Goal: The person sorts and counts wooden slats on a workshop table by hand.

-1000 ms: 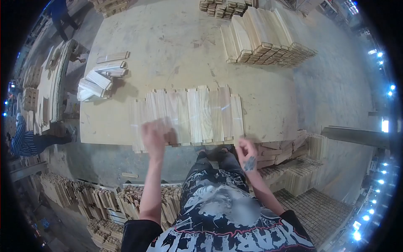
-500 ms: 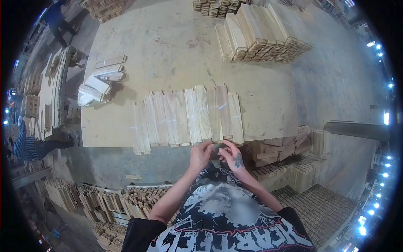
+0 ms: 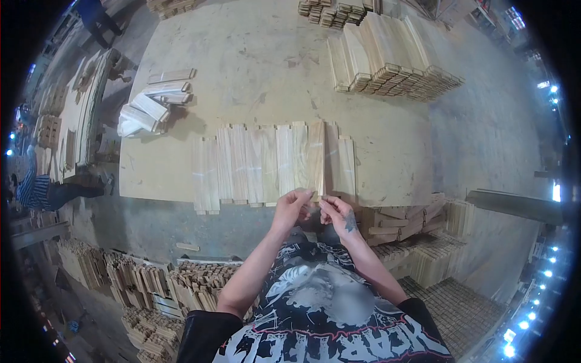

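Observation:
A row of narrow wooden boards lies side by side on the large table, with their ends unevenly staggered. One warm-toned board towards the right of the row looks tilted, its near edge raised above its neighbours. My left hand is closed, with thumb and fingertips at the left of that board's near end. From the other side, my right hand pinches the same end. The fingers partly hide the exact grip. To the right, a shorter-looking board lies flat.
On the table, a tall stack of boards stands at back right and a loose pile at left. Bundled wood pieces stand below left. A metal beam juts in at right. A person in stripes is far left.
The warm-toned board has tipped up at its edge between my hands. Both hands have risen slightly towards the row. The whole view has shifted a little.

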{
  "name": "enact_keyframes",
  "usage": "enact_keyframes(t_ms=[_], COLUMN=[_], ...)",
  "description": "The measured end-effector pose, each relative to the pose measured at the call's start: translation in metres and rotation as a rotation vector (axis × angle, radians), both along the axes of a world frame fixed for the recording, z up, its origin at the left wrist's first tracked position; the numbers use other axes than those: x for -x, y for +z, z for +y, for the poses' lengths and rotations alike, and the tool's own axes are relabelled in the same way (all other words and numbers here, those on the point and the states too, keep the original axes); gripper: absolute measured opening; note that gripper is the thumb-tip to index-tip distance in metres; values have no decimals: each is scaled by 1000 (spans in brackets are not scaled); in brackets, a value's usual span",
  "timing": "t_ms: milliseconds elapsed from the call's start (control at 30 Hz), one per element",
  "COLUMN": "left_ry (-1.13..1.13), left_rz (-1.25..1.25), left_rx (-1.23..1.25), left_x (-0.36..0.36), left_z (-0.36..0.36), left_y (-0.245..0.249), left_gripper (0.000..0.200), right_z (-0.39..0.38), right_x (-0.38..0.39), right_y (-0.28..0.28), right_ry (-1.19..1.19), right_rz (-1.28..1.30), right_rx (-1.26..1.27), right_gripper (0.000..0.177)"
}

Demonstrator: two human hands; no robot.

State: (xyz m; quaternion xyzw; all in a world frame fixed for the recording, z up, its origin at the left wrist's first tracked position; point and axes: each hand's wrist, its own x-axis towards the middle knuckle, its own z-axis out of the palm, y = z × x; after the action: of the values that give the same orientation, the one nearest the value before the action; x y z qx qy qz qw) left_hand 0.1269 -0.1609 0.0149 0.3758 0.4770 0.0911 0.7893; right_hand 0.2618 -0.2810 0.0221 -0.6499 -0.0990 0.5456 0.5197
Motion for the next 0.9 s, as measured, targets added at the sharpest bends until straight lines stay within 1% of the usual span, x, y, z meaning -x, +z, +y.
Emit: enact_keyframes(t_ms=[33, 167, 267, 300, 333, 400, 433, 533, 600, 633, 667, 800, 867, 900], left_ry=[-21, 35, 92, 105, 115, 191, 223, 347, 382, 451, 519, 435, 499, 502], left_rz=[4, -84, -162, -179, -197, -230, -245, -317, -273, -241, -209, 128, 219, 194], left_rx=[-24, 48, 134, 165, 197, 162, 144, -58, -180, -226, -271, -575, -545, -512], left_x=[0, 0, -2, -4, -5, -7, -7, 12, 47, 66, 89, 196, 233, 253], left_z=[2, 6, 7, 9, 11, 14, 17, 33, 52, 61, 70, 108, 120, 125], left_y=[1, 3, -7, -7, -7, -4, -3, -3, -1, 5, 12, 19, 25, 22], left_gripper=[33, 30, 26, 25, 23, 20, 18, 14, 10, 10, 9, 11, 16, 18], right_z=[2, 18, 21, 19, 17, 12, 10, 14, 14, 14, 15, 14, 14, 12], right_x=[-1, 4, 6, 3, 1, -3, -9, -12, -16, -18, -22, -28, -28, -29], right_y=[1, 9, 10, 6, 3, -2, -4, 2, -4, -6, -7, -7, -9, -12], right_ry=[15, 74, 79, 42, 58, 83, 159, 315, 337, 346, 345, 327, 316, 318], right_rz=[-13, -11, -206, -212, -409, -805, -832, -1354, -1336, -1328, -1342, -1352, -1366, -1390], right_rx=[-22, -103, -144, -138, -120, -84, 55, 76, 117, 137, 139, 120, 102, 98], right_gripper=[24, 18, 14, 15, 16, 18, 38, 57, 65, 69, 69, 70, 70, 70])
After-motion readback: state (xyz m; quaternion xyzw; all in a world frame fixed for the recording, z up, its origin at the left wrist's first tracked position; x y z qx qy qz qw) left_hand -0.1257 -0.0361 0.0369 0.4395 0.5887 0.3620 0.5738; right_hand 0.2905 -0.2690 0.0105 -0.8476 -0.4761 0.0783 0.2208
